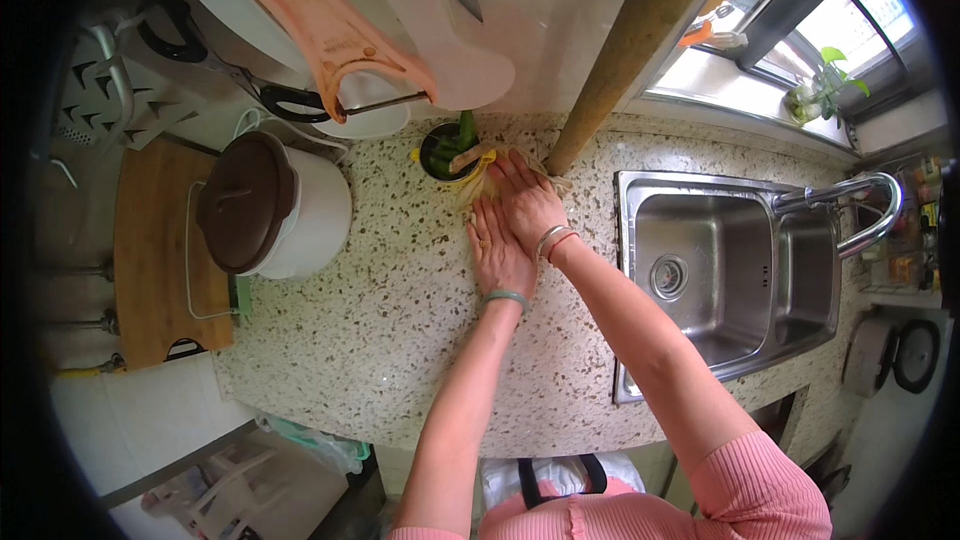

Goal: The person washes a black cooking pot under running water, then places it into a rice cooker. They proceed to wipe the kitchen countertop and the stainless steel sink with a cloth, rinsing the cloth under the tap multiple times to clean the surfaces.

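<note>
Both hands lie near the middle of the counter, side by side and touching. My left hand point(499, 252), with a green bangle at its wrist, has its fingers stretched forward. My right hand point(530, 208), with a silver bangle and a thin band at its wrist, rests flat a little farther ahead. Under and around the fingers is a pale beige, crumpled piece, perhaps cloth or a thin bag point(556, 183), mostly hidden. Just left of my fingertips stands a small round container point(426, 162) with green vegetables point(455, 147) and a light brown, root-like piece point(468, 158).
A white pot with a brown lid point(247, 202) stands on the left beside a wooden cutting board point(165, 255). Overhead hang a peach-coloured tool point(330, 30) and scissors point(215, 60). A wooden post point(630, 55) rises behind my hands. The steel sink point(700, 270) and tap point(885, 215) are right.
</note>
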`<state>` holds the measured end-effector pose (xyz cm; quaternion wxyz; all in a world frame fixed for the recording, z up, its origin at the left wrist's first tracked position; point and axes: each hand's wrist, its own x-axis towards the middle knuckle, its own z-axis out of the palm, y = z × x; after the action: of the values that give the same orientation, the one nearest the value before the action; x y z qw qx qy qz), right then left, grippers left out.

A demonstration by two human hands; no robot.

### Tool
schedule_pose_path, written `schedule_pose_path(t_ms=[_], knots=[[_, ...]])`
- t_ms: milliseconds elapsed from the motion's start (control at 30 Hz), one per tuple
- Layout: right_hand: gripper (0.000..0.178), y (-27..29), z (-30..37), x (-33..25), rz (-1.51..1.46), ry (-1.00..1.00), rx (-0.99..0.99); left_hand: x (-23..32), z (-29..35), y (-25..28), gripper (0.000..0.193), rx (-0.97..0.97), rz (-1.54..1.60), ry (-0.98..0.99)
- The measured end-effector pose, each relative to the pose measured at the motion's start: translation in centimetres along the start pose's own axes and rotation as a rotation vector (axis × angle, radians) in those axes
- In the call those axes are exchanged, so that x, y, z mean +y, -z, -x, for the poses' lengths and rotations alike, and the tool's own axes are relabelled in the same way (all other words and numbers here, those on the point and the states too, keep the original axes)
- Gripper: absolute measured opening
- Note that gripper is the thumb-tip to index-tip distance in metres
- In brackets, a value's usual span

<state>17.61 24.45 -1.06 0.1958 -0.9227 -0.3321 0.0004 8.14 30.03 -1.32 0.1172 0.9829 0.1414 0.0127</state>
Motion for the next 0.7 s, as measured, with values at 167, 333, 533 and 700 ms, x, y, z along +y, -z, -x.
schedule_pose_path(t_ms=[167, 333, 533, 700], knots=[[0.054, -0.2, 0.1, -0.1, 0.05, 0.004, 0.025, -0.1, -0.2, -0.1, 0.07, 0.026, -0.033, -0.022], [0.054, -0.4, 4.5, -0.8, 0.115, -0.072, 0.064, -0.2, 2.9, -0.1, 0.07, 0.004, -0.051, -0.083], [0.053, 1.2, 14.3, -2.0, 0.117, -0.113, -0.028, 2.0, 11.8, -0.2, 0.067, -0.113, -0.135, -0.135], [0.056, 2.6, 23.7, -3.6, 0.159, -0.119, -0.161, 3.9, 20.9, 0.5, 0.067, -0.209, -0.161, -0.202]])
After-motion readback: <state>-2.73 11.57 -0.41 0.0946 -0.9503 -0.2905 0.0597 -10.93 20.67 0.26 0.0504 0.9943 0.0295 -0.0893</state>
